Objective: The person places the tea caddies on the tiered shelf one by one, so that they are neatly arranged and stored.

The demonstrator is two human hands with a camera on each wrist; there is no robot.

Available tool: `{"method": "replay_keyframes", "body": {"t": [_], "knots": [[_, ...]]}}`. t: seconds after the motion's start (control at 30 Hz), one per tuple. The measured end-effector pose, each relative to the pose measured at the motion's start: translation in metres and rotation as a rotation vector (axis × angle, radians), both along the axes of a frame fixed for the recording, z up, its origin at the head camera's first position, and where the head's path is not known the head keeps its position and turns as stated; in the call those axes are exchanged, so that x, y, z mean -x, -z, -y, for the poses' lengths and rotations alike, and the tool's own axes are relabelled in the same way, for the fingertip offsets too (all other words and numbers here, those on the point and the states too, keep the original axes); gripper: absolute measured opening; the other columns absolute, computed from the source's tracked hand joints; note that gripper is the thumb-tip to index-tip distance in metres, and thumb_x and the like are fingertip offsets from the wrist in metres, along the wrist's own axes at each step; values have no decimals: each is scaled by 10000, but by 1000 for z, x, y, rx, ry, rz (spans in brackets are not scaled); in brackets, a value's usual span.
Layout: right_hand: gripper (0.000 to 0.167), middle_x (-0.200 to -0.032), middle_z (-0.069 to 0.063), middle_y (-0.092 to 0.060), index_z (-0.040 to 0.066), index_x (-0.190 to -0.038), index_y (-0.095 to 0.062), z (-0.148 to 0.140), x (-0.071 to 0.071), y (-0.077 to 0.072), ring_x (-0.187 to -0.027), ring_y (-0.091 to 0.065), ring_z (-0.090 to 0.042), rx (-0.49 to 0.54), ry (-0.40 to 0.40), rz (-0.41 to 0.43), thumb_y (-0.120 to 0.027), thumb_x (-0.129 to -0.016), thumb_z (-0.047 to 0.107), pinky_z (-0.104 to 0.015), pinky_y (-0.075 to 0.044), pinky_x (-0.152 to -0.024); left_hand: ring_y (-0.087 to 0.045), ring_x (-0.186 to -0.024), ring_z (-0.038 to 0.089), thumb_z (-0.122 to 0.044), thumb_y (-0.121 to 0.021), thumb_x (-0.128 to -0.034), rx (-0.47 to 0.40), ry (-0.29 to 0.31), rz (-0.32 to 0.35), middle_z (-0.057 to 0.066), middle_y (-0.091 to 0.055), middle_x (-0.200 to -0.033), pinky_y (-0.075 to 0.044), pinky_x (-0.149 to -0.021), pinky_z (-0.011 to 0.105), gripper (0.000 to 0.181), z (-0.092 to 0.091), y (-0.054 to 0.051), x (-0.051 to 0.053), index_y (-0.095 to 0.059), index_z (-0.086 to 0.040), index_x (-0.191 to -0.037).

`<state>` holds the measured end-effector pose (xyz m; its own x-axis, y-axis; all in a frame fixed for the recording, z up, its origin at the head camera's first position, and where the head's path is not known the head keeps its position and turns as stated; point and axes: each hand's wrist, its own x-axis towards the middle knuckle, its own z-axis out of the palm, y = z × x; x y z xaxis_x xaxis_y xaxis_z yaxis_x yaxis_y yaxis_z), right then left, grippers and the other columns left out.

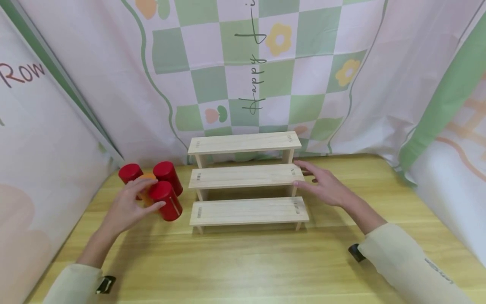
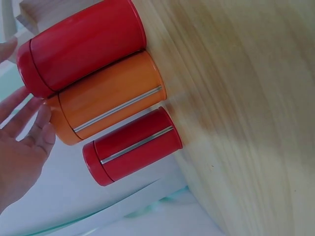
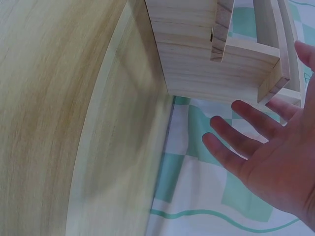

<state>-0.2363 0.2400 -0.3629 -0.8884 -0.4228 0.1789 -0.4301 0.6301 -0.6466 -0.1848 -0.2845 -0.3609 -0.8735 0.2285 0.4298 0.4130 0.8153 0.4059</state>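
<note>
Three red canisters cluster around an orange canister (image 2: 110, 93) on the left of the table. My left hand (image 1: 127, 207) reaches over this group, its fingers by the orange lid and its thumb beside the front red canister (image 1: 168, 207). In the left wrist view the fingers are spread near the lids and curl round nothing. A three-tier wooden step rack (image 1: 243, 177) stands in the middle. At its right end, my right hand (image 1: 328, 185) has its fingers extended around the end of the middle tier; whether they touch is unclear.
Behind the rack hangs a checkered green and white cloth (image 1: 243, 80) with flowers and lettering. White fabric (image 1: 49, 169) borders the left side of the wooden table (image 1: 243, 261), and more fabric hangs at the right. A small black piece (image 1: 356, 252) sits at the right cuff.
</note>
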Motion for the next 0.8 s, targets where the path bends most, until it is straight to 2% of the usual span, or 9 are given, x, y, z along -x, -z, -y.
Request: {"method": "replay_keyframes", "body": {"t": [0.23,0.4,0.6,0.7,0.8], "knots": [[680,-1535,-276,-461,39,-1600,-329,0,-1,-1,-1331,-502,-502,-3,-4,19,-599,-1049,334,-698,-443,-1026,-617,-995,367,-145,-911,-775,17,18,-62,232,-653,-1239,-571,-734,529,526,-3,2,1,-707,58,-1216],[685,-1549,-281,-440,47,-1607,-314,1,-2,-1,-1334,-498,-497,-9,0,28,-591,-1052,339,-688,-445,-1031,-641,-902,313,-103,-931,-747,6,24,-90,212,-682,-1177,-578,-691,466,513,-5,2,0,-722,44,-1191],[699,-1533,-293,-450,47,-1613,-295,1,-1,0,-1320,-511,-492,-2,-4,36,-592,-1054,343,-662,-474,-1017,-626,-901,302,-73,-922,-760,-11,4,-57,208,-653,-1206,-575,-693,387,481,-10,3,1,-721,43,-1181],[673,-1498,-285,-494,56,-1613,-298,1,-1,1,-1311,-523,-488,31,-17,48,-582,-1062,321,-655,-480,-1016,-614,-899,301,-71,-917,-766,-20,-3,-43,211,-641,-1212,-561,-693,341,476,-12,2,0,-719,45,-1183],[626,-1459,-281,-531,67,-1607,-311,-1,0,2,-1302,-535,-486,80,-32,67,-566,-1074,275,-660,-467,-1031,-619,-868,293,-73,-915,-772,-38,-10,-27,214,-650,-1190,-569,-699,356,484,-13,1,-1,-711,49,-1194]]}}
